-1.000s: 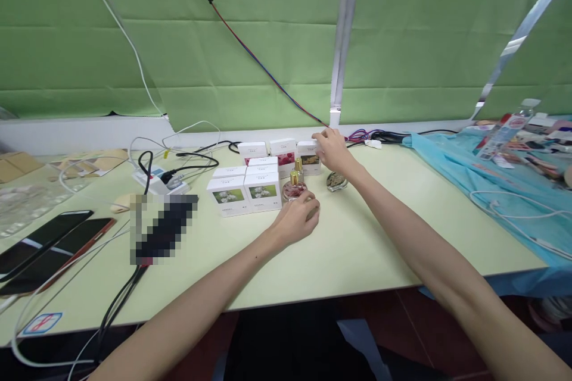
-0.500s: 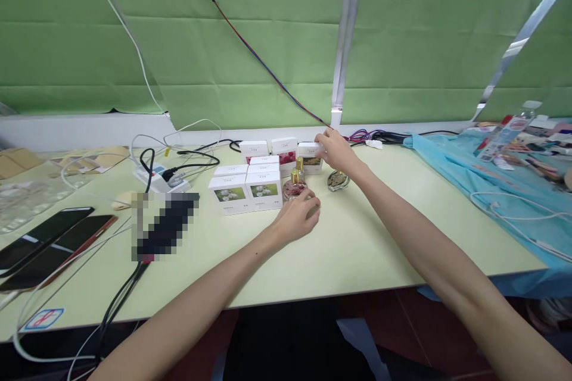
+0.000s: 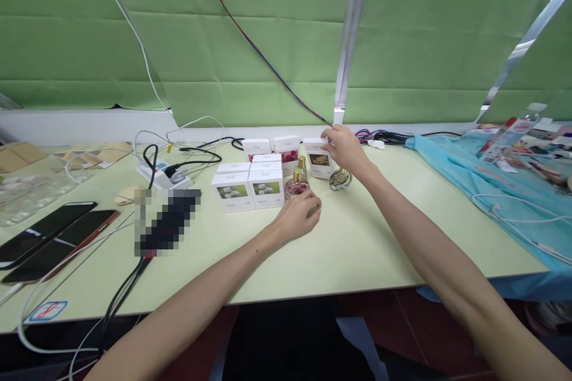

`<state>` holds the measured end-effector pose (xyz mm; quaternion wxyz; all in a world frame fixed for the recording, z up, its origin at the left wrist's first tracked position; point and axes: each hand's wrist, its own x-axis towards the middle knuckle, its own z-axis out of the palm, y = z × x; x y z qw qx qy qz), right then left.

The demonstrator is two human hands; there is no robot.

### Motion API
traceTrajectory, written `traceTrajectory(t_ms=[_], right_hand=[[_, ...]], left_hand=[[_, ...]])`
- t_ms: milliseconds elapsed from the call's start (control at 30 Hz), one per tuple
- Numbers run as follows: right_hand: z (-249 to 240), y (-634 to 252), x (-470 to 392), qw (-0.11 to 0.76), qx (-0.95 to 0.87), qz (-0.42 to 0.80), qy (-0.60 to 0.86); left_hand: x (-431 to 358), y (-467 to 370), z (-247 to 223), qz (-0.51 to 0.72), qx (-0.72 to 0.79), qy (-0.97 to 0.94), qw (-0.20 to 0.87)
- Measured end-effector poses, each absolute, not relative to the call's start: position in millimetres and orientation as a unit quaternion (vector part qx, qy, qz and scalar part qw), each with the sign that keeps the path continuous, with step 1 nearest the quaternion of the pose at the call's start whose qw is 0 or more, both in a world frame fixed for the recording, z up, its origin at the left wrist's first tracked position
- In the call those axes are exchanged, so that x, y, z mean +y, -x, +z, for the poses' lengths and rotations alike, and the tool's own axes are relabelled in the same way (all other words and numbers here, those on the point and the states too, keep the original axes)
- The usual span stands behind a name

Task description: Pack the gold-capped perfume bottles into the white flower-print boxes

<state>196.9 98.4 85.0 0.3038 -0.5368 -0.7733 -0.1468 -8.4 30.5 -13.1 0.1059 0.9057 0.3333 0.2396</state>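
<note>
My right hand [image 3: 346,147] pinches the top right of a white box [image 3: 320,161] with a yellow flower picture. That box leans, its top toward the left. Just below my right wrist, a glass bottle [image 3: 340,179] with yellowish contents lies tipped on the table. My left hand [image 3: 298,214] rests on the tabletop, fingers loosely bent and apart, nothing visible in them. Right behind its fingers stands a perfume bottle [image 3: 295,187] with dried red petals and a gold cap; another gold-capped bottle [image 3: 302,166] is behind that one. The left hand's fingers partly cover the front bottle.
White boxes with white flower pictures [image 3: 232,191] stand grouped left of the bottles. Two boxes with pink pictures [image 3: 286,152] are behind. A power strip [image 3: 163,175], cables and two phones [image 3: 49,229] lie left. Blue plastic sheeting [image 3: 447,161] covers the right side.
My right hand has shifted slightly right, and the yellow-flower box has gone from upright to tilted. My left hand stays in place. The view has moved a little.
</note>
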Motion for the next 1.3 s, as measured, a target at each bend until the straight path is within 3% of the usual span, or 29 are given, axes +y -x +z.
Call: traceTrajectory(t_ms=[300, 633, 1300], right_hand=[[100.1, -191.1, 82.2, 0.411, -0.729, -0.184, 0.516], [127.7, -174.6, 34.4, 0.483, -0.727, -0.240, 0.425], [101.0, -174.9, 30.1, 0.519, -0.720, -0.188, 0.421]], left_hand=[[28.3, 9.4, -13.6, 0.263, 0.317, -0.903, 0.124], [19.5, 3.5, -6.8, 0.414, 0.358, -0.822, 0.156], [27.4, 4.5, -13.9, 0.359, 0.412, -0.830, 0.109]])
